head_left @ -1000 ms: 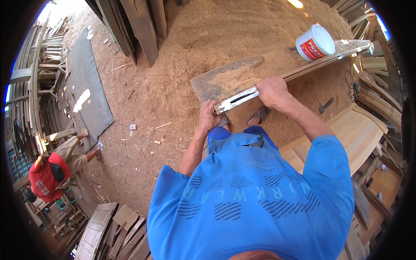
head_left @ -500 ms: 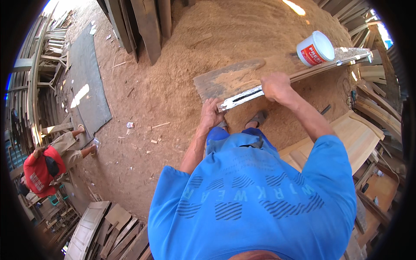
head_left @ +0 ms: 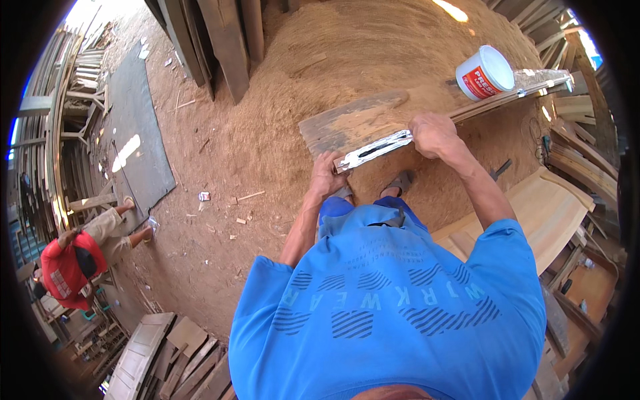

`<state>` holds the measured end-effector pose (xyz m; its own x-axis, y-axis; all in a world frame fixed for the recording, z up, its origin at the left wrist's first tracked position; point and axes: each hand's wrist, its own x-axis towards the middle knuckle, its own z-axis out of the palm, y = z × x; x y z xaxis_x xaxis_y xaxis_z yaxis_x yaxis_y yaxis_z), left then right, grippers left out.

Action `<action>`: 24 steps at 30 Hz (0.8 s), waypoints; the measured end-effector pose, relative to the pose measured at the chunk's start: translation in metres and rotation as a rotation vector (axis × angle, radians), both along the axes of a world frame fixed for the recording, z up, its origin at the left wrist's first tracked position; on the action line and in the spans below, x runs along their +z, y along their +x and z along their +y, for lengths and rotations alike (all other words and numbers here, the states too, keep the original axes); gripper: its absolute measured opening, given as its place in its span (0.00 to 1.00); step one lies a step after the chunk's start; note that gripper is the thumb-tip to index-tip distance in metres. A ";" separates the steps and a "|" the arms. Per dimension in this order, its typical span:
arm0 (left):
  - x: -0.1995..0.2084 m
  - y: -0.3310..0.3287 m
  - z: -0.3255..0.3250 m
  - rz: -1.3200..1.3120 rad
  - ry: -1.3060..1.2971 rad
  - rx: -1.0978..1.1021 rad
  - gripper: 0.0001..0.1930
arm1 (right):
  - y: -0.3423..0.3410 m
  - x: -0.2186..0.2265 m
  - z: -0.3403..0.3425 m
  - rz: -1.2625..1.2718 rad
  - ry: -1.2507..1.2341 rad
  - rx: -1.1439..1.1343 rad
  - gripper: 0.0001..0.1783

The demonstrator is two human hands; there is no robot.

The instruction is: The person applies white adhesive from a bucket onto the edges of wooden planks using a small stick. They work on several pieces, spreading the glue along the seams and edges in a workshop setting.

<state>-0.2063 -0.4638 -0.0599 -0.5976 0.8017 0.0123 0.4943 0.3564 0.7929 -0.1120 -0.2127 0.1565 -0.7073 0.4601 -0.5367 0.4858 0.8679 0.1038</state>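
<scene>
Center frame, our left fingers [head_left: 327, 163] grip a white-smeared plank [head_left: 375, 149]; right fingers [head_left: 421, 129], hold unclear, could slip if it's wet

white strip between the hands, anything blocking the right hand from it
Nothing visible; the right hand is at the right end of the white strip. The white bucket stands farther right, not between them.
</scene>
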 end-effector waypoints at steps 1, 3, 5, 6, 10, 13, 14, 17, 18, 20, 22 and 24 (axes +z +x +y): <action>0.004 0.000 0.001 -0.011 0.030 -0.004 0.22 | 0.006 0.000 0.003 0.036 -0.015 -0.015 0.09; 0.012 0.000 -0.001 -0.034 0.089 -0.002 0.19 | 0.016 0.009 0.013 0.019 0.014 -0.064 0.09; 0.007 -0.002 0.002 -0.028 0.104 0.017 0.19 | 0.031 0.012 0.025 0.064 -0.040 -0.112 0.09; 0.005 -0.001 0.000 -0.027 0.104 0.021 0.20 | 0.047 0.011 0.029 0.115 -0.112 -0.145 0.09; 0.006 -0.001 -0.001 -0.025 0.066 0.025 0.21 | 0.102 0.000 0.032 0.427 -0.188 -0.164 0.10; 0.002 -0.002 -0.001 0.002 0.015 0.002 0.22 | 0.138 -0.031 0.024 0.488 -0.302 -0.344 0.12; 0.003 -0.004 -0.001 0.007 0.013 -0.012 0.22 | 0.146 -0.041 0.018 0.526 -0.419 -0.397 0.12; -0.006 -0.002 -0.008 0.040 0.009 0.027 0.23 | 0.164 -0.064 0.001 0.612 -0.627 -0.575 0.13; -0.009 -0.003 -0.008 0.051 0.020 0.046 0.23 | 0.162 -0.067 -0.005 0.623 -0.596 -0.655 0.12; -0.005 -0.007 -0.012 0.040 -0.047 -0.010 0.24 | 0.168 -0.069 -0.001 0.563 -0.595 -0.681 0.12; 0.012 -0.016 -0.018 0.043 -0.184 -0.069 0.24 | 0.177 -0.066 0.010 0.418 -0.663 -0.568 0.11; 0.030 -0.033 -0.019 -0.026 -0.258 -0.184 0.24 | 0.188 -0.052 0.029 0.472 -0.744 -0.580 0.10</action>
<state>-0.2394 -0.4831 -0.0299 -0.4395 0.8712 -0.2187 0.5502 0.4536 0.7011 0.0764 -0.1838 0.1042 -0.6950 0.4625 -0.5506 0.6994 0.2572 -0.6668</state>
